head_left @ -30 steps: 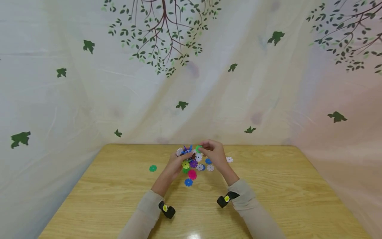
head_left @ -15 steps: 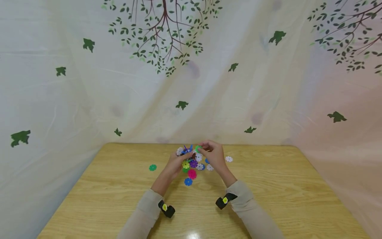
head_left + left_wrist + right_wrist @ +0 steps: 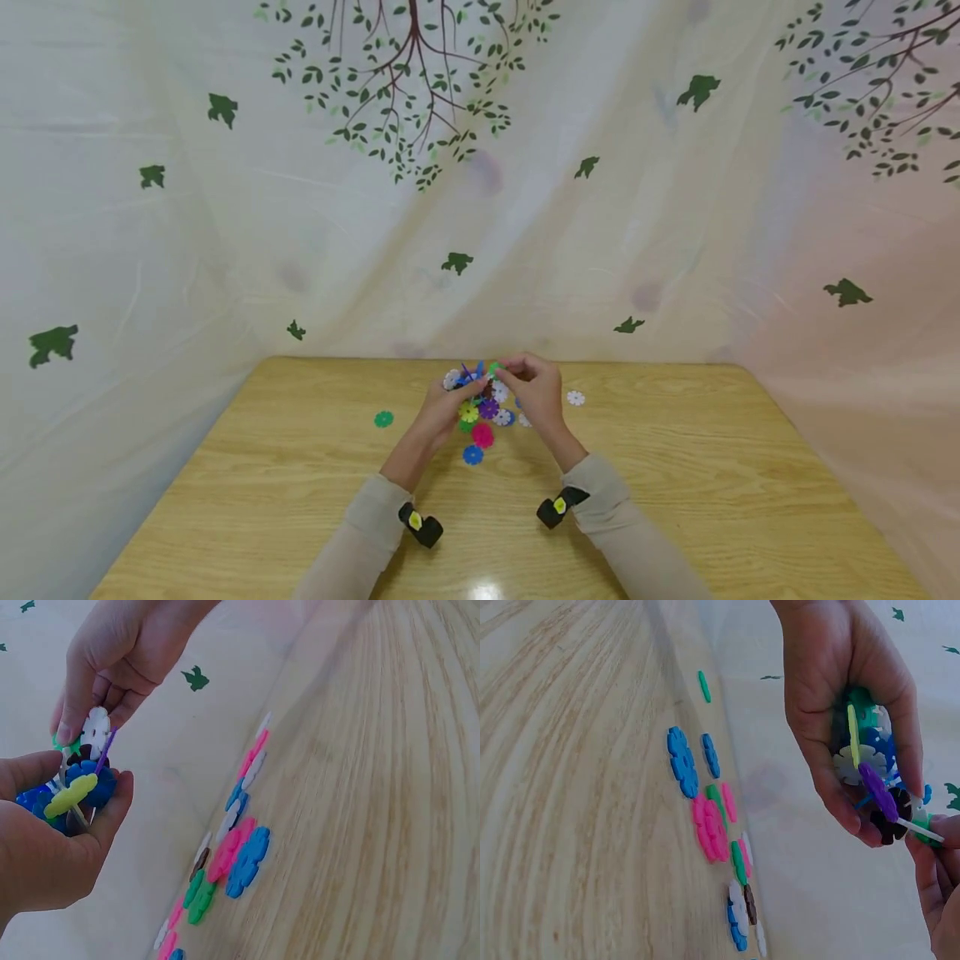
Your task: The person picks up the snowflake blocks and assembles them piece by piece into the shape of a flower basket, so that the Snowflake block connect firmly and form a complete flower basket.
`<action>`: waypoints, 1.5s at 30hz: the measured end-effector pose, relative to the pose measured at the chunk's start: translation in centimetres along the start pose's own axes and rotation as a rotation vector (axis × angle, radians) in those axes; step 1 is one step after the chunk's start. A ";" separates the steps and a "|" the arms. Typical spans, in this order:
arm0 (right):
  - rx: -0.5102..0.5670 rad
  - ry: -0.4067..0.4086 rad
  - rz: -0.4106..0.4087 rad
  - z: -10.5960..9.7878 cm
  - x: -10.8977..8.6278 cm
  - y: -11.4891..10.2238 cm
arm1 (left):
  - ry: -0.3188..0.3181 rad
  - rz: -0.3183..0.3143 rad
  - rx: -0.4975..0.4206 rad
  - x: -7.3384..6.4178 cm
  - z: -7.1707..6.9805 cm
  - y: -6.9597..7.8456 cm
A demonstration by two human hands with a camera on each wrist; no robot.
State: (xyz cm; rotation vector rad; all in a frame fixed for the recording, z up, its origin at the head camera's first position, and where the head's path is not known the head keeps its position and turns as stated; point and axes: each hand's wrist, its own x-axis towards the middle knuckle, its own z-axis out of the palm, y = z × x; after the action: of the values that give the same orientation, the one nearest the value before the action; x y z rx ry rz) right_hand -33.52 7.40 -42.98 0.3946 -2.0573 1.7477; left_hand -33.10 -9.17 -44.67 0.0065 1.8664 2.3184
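Observation:
In the head view my left hand (image 3: pixel 435 417) holds a cluster of interlocked plastic flower discs (image 3: pixel 71 796) above the far part of the table. Its fingers and thumb curl round the cluster, whose pieces are blue, white, yellow, purple and dark brown. My right hand (image 3: pixel 542 392) pinches a green flower disc (image 3: pixel 494 372) at the cluster's right side. From the right wrist view, the green disc (image 3: pixel 928 831) sits close beside a white piece and the dark brown disc (image 3: pixel 891 817). Fingertips hide part of the joint, so I cannot tell whether the green disc is slotted in.
Loose flower discs lie on the wooden table (image 3: pixel 300 500) under the hands, among them a pink disc (image 3: pixel 483 435) and a blue disc (image 3: pixel 472 454). One green disc (image 3: pixel 384 418) lies apart at left, a white disc (image 3: pixel 576 398) at right. A printed curtain (image 3: pixel 360 275) hangs behind.
My right hand, with the green disc, has shifted slightly left toward the cluster. The left hand stays nearly where it was, still holding the cluster.

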 end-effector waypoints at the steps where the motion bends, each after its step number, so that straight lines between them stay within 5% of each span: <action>1: -0.001 0.005 -0.002 0.0 -0.1 0.0 | 0.003 -0.006 -0.003 0.0 0.0 0.0; 6: 0.020 0.001 0.039 -0.5 0.1 0.0 | -0.028 -0.011 0.013 -0.2 0.1 0.4; 11: 0.083 -0.001 0.110 -1.0 0.7 -0.3 | -0.077 0.069 -0.043 -0.3 0.1 0.9; 18: 0.152 -0.089 0.207 -0.8 0.2 -0.9 | 0.009 0.121 -0.063 -0.4 0.3 0.8; 23: 0.022 -0.280 0.187 -2.1 0.4 -0.9 | 0.075 0.123 -0.068 -0.2 0.3 0.6; 29: -0.198 -0.464 0.139 -6.1 2.3 -0.7 | 0.117 0.081 -0.054 -0.1 -0.1 0.7; 38: -0.433 -0.597 0.158 -11.1 4.2 2.5 | 0.110 0.058 -0.099 -0.3 -0.4 0.8; 45: -0.509 -0.637 0.202 -13.2 4.7 5.4 | 0.095 0.055 -0.096 -0.4 -0.2 0.8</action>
State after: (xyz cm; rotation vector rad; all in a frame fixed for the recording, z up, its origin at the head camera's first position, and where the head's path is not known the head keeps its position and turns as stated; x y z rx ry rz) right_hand -38.49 21.51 -43.73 0.6562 -2.9757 1.2031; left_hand -32.83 -9.58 -43.93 -0.0662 1.8173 2.4848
